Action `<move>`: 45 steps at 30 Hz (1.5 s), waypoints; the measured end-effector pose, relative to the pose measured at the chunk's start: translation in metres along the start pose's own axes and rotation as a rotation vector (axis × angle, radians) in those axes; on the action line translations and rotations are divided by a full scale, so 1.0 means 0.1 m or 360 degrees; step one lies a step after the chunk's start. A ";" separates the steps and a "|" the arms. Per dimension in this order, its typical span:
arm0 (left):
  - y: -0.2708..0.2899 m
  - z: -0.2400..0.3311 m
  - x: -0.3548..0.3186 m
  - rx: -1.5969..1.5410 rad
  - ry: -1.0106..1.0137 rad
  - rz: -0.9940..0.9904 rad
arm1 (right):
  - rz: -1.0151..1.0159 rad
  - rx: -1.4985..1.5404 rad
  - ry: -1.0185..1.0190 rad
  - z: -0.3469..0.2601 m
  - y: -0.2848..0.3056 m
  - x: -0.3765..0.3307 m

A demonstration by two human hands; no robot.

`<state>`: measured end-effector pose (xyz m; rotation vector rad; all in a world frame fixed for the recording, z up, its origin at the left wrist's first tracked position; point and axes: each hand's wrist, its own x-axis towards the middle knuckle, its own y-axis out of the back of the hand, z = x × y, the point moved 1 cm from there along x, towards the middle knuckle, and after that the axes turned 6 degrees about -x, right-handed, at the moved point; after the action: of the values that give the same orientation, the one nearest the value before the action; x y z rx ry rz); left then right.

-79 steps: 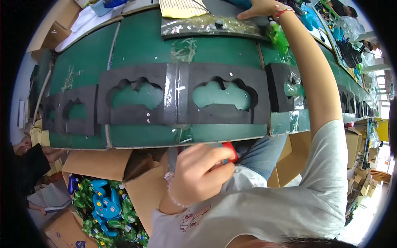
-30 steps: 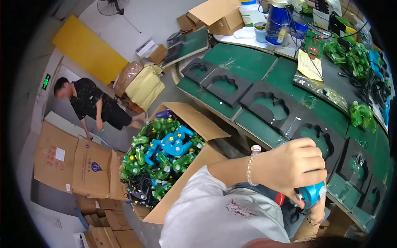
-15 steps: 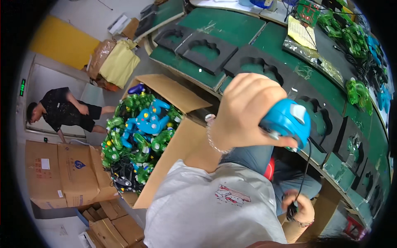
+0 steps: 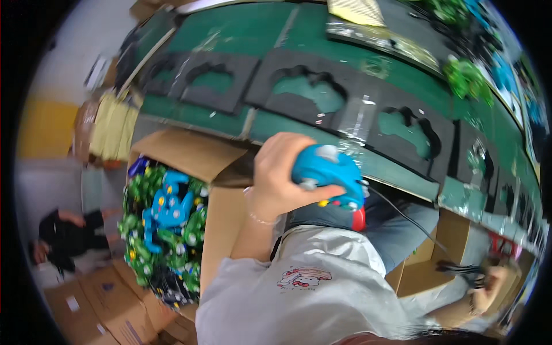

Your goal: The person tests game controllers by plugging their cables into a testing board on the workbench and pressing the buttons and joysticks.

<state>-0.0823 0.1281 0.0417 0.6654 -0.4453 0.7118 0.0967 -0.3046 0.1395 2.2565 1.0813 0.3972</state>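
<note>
My left hand (image 4: 284, 175) is wrapped round a blue game controller (image 4: 330, 172), held up over my lap close to the bench edge. A black cable (image 4: 402, 213) runs from the controller down to the right. At its far end, a bunched cable coil (image 4: 463, 269) is gripped by my right hand (image 4: 491, 287), stretched out low on the right and a little blurred. On my left, an open cardboard box (image 4: 221, 230) is heaped with green see-through controllers (image 4: 141, 210). Blue controllers (image 4: 172, 204) and a purple one (image 4: 138, 167) lie among them.
Along the green bench (image 4: 270, 123) ahead lie black foam pieces (image 4: 305, 86) with controller-shaped cutouts. More green controllers (image 4: 466, 77) sit at the upper right. Below my right arm stands another cardboard box (image 4: 428, 270). At the left are stacked cartons (image 4: 109, 310) and a person in black (image 4: 75, 236).
My right hand has moved out to the right with the cable coil, drawing the cable straighter. My left hand still holds the blue controller. The whole view has turned.
</note>
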 end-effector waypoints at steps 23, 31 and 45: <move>-0.03 -0.43 -0.60 -0.1398 0.1250 0.0547 | 0.0463 -0.0584 -0.0069 0.31 -1.66 3.92; -0.09 -0.28 -0.38 -0.1311 0.1094 0.0422 | 0.0419 -0.0423 -0.0009 0.38 -1.73 3.94; -0.17 -0.11 -0.27 -0.1161 0.0973 0.0258 | 0.0603 -0.1230 0.0470 0.34 -1.61 3.98</move>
<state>-0.0866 0.1139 0.0118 -0.2824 -0.1625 0.7965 0.2643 0.0722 0.0158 1.7043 0.4766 1.1176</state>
